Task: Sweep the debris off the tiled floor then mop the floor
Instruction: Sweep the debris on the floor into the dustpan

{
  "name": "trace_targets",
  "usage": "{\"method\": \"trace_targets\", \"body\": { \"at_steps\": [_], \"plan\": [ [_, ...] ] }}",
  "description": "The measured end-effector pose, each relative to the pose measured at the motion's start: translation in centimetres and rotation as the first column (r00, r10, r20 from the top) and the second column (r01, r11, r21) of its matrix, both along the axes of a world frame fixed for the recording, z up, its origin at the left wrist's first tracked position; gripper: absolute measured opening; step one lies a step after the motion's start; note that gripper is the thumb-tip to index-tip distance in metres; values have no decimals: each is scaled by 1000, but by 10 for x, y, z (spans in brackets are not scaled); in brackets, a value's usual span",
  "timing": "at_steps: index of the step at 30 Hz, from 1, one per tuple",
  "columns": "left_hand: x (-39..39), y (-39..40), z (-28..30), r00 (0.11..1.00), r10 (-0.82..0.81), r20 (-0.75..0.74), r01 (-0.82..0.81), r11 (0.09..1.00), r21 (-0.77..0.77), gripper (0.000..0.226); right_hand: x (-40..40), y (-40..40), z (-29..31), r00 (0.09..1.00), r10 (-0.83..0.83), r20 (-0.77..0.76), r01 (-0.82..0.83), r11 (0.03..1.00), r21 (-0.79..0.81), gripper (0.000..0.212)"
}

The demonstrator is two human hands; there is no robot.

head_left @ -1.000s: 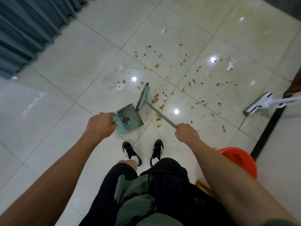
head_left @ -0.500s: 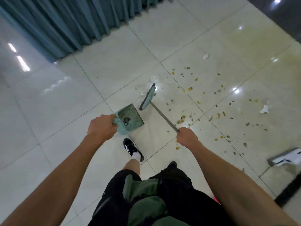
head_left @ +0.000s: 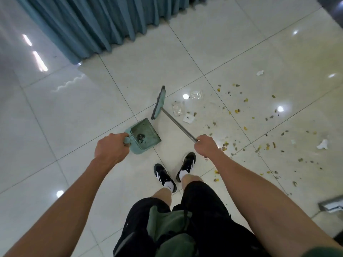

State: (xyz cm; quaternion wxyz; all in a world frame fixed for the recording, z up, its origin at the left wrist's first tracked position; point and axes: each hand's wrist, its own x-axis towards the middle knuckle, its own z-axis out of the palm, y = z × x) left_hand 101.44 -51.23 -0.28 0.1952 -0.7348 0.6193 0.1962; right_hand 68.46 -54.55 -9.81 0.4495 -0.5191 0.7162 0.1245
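Observation:
My left hand [head_left: 111, 147] grips the handle of a teal dustpan [head_left: 143, 135], which holds a small dark clump of debris. My right hand [head_left: 206, 145] is closed around the metal handle of a teal broom [head_left: 159, 102], whose head stands just beyond the dustpan's open edge. Small yellow and brown debris [head_left: 241, 119] is scattered over the glossy tiled floor [head_left: 232, 52] to the right of the broom. Clear plastic scraps [head_left: 196, 94] and a white paper scrap [head_left: 189, 118] lie close to the broom handle. Two more white paper scraps [head_left: 322, 144] lie farther right.
A teal curtain [head_left: 96, 25] hangs along the far left. My two feet in black shoes [head_left: 165, 176] stand just behind the dustpan. The white mop head [head_left: 332, 206] lies at the right edge.
The view has turned left, so the curtain fills more of the top and the debris sits farther right. The broom head has moved left of the debris, beside the dustpan. The orange bucket is out of view.

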Motion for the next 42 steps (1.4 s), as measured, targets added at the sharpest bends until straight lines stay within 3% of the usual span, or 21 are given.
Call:
{"method": "trace_targets", "body": {
  "at_steps": [6, 12, 24, 37, 42],
  "plan": [
    [-12, -39, -5, 1000, 2, 11, -2, 1000, 18, 12, 10, -50, -5, 997, 54, 60, -55, 998, 17, 42],
    [-46, -91, -11, 998, -58, -3, 58, 998, 17, 13, -20, -81, -8, 956, 259, -140, -255, 966, 47, 32],
    [-95, -129, -26, 939, -328, -107, 329, 944, -7, 16, -81, 5, 5, 960, 35, -279, -9, 995, 95, 27],
    [-133, -115, -22, 781, -603, -160, 599, 797, -79, 18, -87, 125, 23, 864, -177, -472, 229, 972, 55, 30],
    [-128, -115, -21, 756, -639, -142, 632, 769, -96, 22, -75, 137, 27, 854, -251, -455, 289, 957, 16, 30]
  ]
}}
